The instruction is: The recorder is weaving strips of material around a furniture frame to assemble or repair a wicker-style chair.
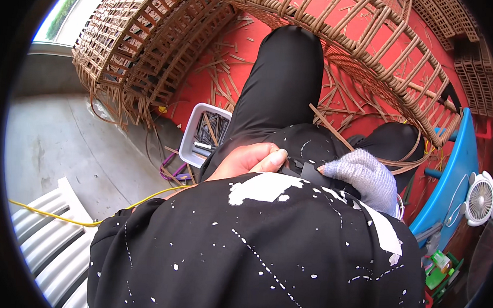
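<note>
In front of my belly, over my lap, my left hand [257, 158] is bare and closed, with thumb and forefinger pinched at one end of a small black strip [310, 171]. My right hand [362, 177] wears a grey knitted glove. Its fingertips are closed at the other end of that strip, and its bare fingertip shows. The fold of my black, white-splashed shirt partly hides what lies between the hands. A flat brown wicker strip [332, 127] slants across my lap just beyond the right hand, and more strips [401, 164] curve past it on the right.
Large woven wicker frames [125, 46] arch around my knees. Strip offcuts litter the red floor [205, 79]. A white bin [188, 133] of dark pieces stands left of my thigh, near purple-handled scissors [172, 170]. A white slatted chair [54, 229], blue stool [446, 177] and small white fan [481, 199] flank me.
</note>
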`<state>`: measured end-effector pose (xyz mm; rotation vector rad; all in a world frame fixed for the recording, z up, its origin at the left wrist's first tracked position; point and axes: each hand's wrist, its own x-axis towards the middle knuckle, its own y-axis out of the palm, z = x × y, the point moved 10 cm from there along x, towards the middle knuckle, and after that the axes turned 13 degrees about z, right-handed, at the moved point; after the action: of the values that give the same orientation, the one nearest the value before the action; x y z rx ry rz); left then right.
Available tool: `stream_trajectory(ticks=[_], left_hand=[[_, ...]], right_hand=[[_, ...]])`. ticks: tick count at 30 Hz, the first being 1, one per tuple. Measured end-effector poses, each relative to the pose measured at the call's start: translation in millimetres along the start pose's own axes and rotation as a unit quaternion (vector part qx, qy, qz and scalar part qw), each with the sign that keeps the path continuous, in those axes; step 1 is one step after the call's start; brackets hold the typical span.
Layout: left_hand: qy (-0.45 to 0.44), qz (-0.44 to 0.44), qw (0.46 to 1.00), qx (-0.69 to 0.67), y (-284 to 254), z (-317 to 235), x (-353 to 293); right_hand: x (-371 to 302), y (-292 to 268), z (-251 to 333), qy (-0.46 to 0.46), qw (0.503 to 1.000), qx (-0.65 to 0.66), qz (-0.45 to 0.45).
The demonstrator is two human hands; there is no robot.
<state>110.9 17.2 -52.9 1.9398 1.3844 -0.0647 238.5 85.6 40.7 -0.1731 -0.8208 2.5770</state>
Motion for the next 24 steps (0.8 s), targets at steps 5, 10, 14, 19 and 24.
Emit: stream_trajectory(ticks=[5, 10, 14, 19, 24], left_hand=[[-0.034, -0.027, 0.999, 0.008, 0.9, 3.2, 2.4], [-0.007, 0.039, 0.999, 0.001, 7.0, -0.3, 10.2], [-0.002, -0.007, 0.992, 0.129, 2.4, -2.8, 8.9], [-0.055, -0.05, 0.99, 0.122, -8.5, 7.2, 12.7], [-0.05, -0.023, 0.991, 0.125, -10.4, 17.1, 20.1]], right_hand=[[-0.1, 3.9, -2.7, 0.008, 1.0, -0.013, 0.009], [-1.4, 3.8, -6.2, 0.02, 1.0, -0.011, -0.007], [2.3, 4.5, -4.2, 0.003, 1.0, -0.005, -0.001], [-5.3, 24.4, -48.5, 0.142, 0.97, 0.199, 0.022], [-11.7, 27.0, -57.1, 0.198, 0.958, 0.203, 0.028]])
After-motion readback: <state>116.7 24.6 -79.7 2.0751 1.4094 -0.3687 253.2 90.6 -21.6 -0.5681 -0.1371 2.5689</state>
